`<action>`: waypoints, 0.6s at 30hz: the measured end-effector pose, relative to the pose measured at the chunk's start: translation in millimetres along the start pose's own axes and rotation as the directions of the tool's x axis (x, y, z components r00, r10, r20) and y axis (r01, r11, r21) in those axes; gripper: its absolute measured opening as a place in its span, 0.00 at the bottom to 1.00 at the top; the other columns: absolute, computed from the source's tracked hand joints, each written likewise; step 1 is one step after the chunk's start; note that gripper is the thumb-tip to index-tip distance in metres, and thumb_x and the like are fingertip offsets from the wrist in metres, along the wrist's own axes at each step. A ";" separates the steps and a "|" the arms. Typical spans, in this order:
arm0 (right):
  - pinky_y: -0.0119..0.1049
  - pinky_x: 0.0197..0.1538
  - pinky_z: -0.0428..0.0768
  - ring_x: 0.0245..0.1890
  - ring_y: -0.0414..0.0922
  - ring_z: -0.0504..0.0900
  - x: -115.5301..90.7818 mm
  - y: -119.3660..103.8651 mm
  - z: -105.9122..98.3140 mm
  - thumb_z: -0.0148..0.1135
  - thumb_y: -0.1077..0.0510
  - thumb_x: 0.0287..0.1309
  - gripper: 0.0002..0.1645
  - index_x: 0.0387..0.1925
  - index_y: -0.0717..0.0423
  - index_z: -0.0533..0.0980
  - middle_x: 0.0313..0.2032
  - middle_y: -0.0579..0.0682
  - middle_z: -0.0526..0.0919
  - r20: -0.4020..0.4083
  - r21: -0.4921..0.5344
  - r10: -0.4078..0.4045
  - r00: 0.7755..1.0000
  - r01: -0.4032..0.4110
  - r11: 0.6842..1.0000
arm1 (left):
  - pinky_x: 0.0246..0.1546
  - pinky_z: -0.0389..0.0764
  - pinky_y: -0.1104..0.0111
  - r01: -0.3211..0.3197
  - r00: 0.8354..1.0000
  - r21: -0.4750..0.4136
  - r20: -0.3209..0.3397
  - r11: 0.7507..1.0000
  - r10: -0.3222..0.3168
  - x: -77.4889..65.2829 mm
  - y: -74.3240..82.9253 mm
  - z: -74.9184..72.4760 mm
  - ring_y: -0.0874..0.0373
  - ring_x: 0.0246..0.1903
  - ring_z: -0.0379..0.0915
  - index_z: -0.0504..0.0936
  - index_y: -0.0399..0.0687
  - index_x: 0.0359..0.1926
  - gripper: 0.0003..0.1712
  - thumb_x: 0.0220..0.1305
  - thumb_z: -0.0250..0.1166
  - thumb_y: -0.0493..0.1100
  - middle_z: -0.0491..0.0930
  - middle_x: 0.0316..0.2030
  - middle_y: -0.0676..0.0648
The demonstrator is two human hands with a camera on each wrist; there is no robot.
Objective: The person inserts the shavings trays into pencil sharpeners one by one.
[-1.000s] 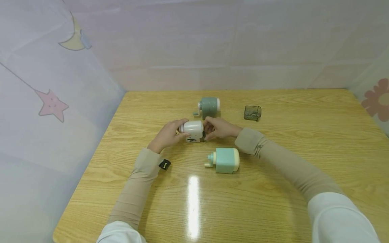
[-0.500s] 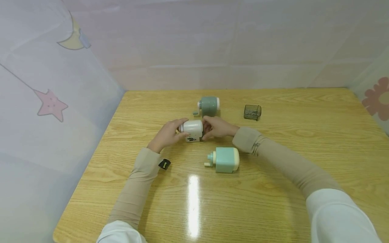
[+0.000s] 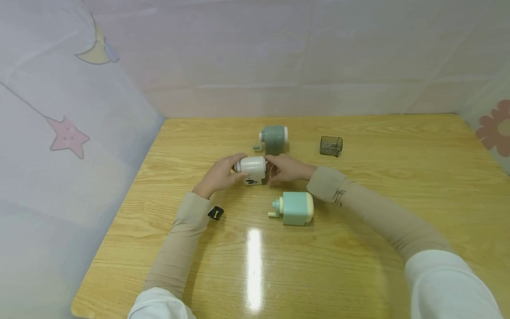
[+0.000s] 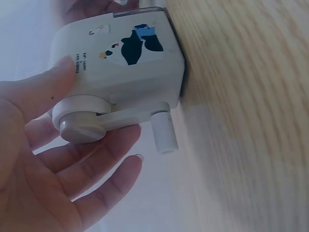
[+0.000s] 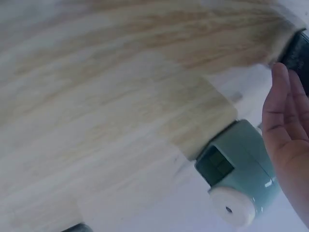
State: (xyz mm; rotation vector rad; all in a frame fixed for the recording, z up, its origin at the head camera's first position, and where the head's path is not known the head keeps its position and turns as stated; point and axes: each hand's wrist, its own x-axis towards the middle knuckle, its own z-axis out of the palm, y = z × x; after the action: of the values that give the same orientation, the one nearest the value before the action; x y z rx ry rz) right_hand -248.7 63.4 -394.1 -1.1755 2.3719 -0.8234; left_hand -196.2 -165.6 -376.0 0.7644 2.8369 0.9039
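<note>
A white hand-crank pencil sharpener with a panda print lies near the middle of the table. My left hand grips its crank end, thumb on the near side; in the left wrist view the crank handle hangs free beside my fingers. At the opposite end, my right hand pinches the dark shavings drawer, which my fingers mostly hide in the head view. How far the drawer sits inside the body is hard to see.
A dark green crank sharpener lies just behind, with an open drawer slot visible in the right wrist view. A mint sharpener lies in front. A loose smoky drawer is back right; a small black piece is beside my left cuff.
My right hand has closed in slightly on the sharpener's end, and less of the dark drawer shows between hand and body. My left hand keeps its grip in place.
</note>
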 end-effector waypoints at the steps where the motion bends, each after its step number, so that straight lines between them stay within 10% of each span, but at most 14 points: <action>1: 0.37 0.42 0.77 0.36 0.46 0.79 -2.6 -1.1 -0.8 0.70 0.59 0.46 0.40 0.58 0.66 0.62 0.40 0.55 0.79 0.003 0.000 0.003 1.000 -0.003 1.000 | 0.37 0.75 0.64 0.008 1.000 -0.006 0.004 1.000 -0.008 0.3 0.1 -0.2 0.54 0.35 0.72 0.68 0.37 0.58 0.29 0.58 0.64 0.42 0.77 0.40 0.43; 10: 0.44 0.47 0.75 0.43 0.48 0.77 -31.5 -1.7 -14.8 0.62 0.57 0.55 0.35 0.62 0.63 0.62 0.48 0.57 0.76 -0.057 -0.002 0.048 0.997 -0.049 0.999 | 0.44 0.73 0.58 0.074 0.997 0.022 0.029 0.997 -0.075 -3.8 3.6 -4.2 0.50 0.43 0.70 0.57 0.38 0.66 0.38 0.60 0.62 0.46 0.72 0.50 0.38; 18: 0.42 0.39 0.76 0.39 0.49 0.79 -75.8 8.9 -21.6 0.60 0.57 0.57 0.27 0.57 0.65 0.68 0.46 0.61 0.77 -0.196 0.018 0.014 0.980 -0.011 1.000 | 0.56 0.64 0.52 -0.012 0.993 0.109 -0.112 0.994 0.025 -10.9 18.5 -4.1 0.43 0.57 0.61 0.62 0.38 0.63 0.32 0.63 0.58 0.48 0.65 0.58 0.37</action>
State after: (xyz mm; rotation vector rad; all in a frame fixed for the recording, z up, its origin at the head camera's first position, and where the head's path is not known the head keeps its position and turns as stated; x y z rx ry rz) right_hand -221.6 136.2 -378.4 -1.1174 2.5200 -0.9953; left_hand -179.4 -159.9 -363.2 0.7757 3.0048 0.8270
